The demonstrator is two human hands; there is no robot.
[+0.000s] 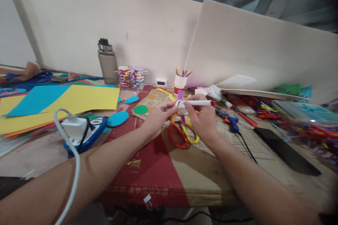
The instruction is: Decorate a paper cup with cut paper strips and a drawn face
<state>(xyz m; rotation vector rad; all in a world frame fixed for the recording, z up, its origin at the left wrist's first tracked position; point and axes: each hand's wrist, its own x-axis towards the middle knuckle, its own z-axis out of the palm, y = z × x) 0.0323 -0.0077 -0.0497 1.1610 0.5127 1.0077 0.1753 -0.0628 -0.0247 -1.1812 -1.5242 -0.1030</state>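
My left hand pinches a small round white paper piece with purple and yellow strips sticking out around it. In my right hand is a white marker with a red end, lying across the fingers and pointing right. The right fingertips touch the white piece too. Just below the hands lie scissors with red and yellow handles, their blades hidden. A green paper disc rests left of my left hand.
At the back stand a pencil cup, two stacks of decorated discs and a grey bottle. Left are coloured sheets and a blue power strip with a cable. Right lie a blue glue gun and a black phone-like slab.
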